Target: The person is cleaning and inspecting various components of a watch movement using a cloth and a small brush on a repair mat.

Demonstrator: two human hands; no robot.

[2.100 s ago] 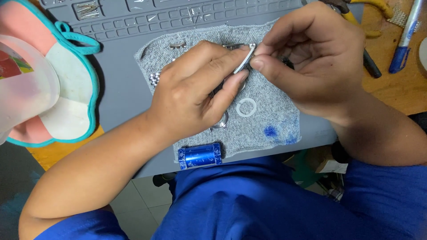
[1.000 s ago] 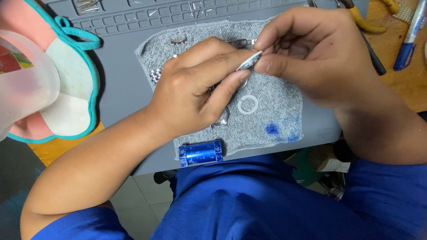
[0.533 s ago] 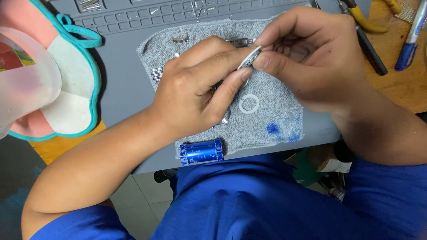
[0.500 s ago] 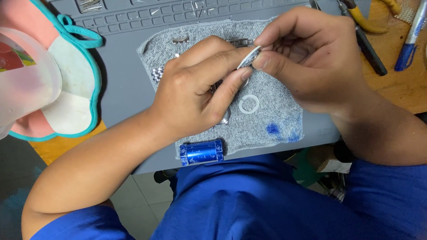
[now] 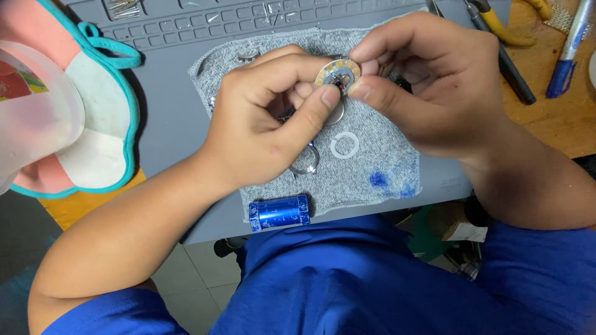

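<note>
While I pinch the small round disc (image 5: pixel 337 73) between both hands, it sits above the far middle of the grey knitted cloth (image 5: pixel 372 155), its pale ring with yellow spots facing up and a dark centre that may hold tiny parts; I cannot tell. My left hand (image 5: pixel 261 118) grips its near edge with thumb and forefinger pressed together, and my right hand (image 5: pixel 428 80) pinches its right edge the same way. Under my fingers a metal ring (image 5: pixel 304 164) lies on the fuzzy cloth, partly hidden, with a thin white ring (image 5: pixel 344 144) just beside it. A shiny blue cylinder (image 5: pixel 279 212) rests at the cloth's near edge. The cloth lies on a grey ridged mat (image 5: pixel 167 118). A blue marker (image 5: pixel 568 49) lies on the wooden table's far right corner.
</note>
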